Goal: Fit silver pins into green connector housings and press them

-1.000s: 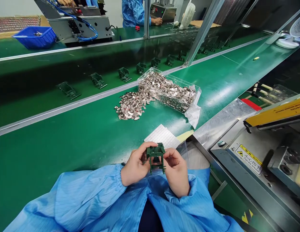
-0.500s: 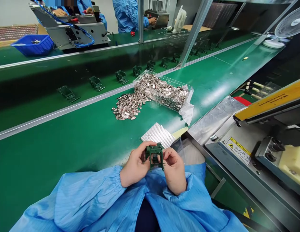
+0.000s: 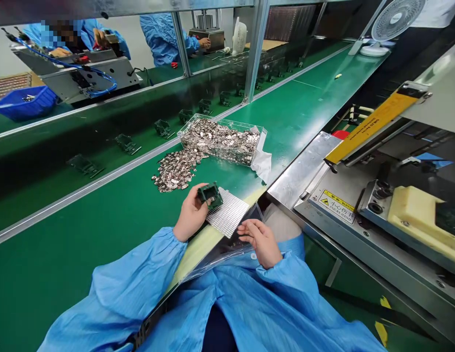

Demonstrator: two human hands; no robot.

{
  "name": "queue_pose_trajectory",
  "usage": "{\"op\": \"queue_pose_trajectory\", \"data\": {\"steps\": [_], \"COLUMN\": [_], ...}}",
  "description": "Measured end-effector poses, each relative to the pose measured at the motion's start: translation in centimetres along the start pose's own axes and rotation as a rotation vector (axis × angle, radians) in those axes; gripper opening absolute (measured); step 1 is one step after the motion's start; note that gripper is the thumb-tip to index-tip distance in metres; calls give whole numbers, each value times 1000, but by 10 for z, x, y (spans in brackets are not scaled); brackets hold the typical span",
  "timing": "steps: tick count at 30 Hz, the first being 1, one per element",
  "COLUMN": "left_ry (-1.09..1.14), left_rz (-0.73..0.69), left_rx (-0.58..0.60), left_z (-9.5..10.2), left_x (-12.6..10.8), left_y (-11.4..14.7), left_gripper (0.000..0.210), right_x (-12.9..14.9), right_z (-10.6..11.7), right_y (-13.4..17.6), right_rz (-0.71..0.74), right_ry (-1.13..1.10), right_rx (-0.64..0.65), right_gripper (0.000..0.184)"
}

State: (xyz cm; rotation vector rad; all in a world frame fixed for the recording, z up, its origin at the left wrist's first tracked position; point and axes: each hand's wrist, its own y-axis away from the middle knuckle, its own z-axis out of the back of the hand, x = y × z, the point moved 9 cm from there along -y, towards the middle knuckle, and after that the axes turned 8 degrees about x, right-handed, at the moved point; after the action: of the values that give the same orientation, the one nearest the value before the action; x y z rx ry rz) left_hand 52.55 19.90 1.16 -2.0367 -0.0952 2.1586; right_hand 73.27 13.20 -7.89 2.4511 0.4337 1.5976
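Observation:
My left hand [image 3: 193,213] grips a dark green plastic frame [image 3: 210,194], a boxy part with an open middle, and holds it tilted over a silver plate with a fine grid [image 3: 227,213]. The plate lies at the near edge of the green bench. Just right of the plate's near corner is my right hand [image 3: 260,239], its fingers loosely bent and a little apart, with nothing visible in them. Beyond the plate, a heap of small shiny metal pieces [image 3: 174,171] spills beside a clear plastic box [image 3: 227,152] full of the same pieces.
Several green frames [image 3: 127,143] stand in a row on a dark strip behind a metal rail. On my right sits a machine with a yellow bar [image 3: 372,127] and a warning label [image 3: 336,203]. Across the divider, co-workers in blue gowns [image 3: 163,39] work near a blue bin [image 3: 27,102].
My left hand has carried the green frame forward and left, over the gridded plate. My right hand has let go of the frame and moved apart. The view has shifted right.

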Motion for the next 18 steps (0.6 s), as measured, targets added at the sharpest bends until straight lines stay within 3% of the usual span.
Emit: {"op": "queue_pose_trajectory", "data": {"steps": [5, 10, 15, 18], "left_ry": [26, 182, 680, 830], "left_rz": [27, 119, 342, 347], "left_rx": [81, 113, 8, -63], "left_z": [-20, -34, -26, -6], "left_x": [0, 11, 19, 9], "left_y": [8, 25, 19, 6], "left_gripper": [43, 43, 28, 14], "right_x": [-9, -1, 36, 72], "right_z": [-26, -24, -24, -42], "right_y": [-8, -2, 6, 1], "right_rz": [-91, -21, 161, 317], "right_ry": [-179, -191, 125, 449], "right_rx": [121, 110, 115, 204], "right_gripper": [46, 52, 40, 28]}}
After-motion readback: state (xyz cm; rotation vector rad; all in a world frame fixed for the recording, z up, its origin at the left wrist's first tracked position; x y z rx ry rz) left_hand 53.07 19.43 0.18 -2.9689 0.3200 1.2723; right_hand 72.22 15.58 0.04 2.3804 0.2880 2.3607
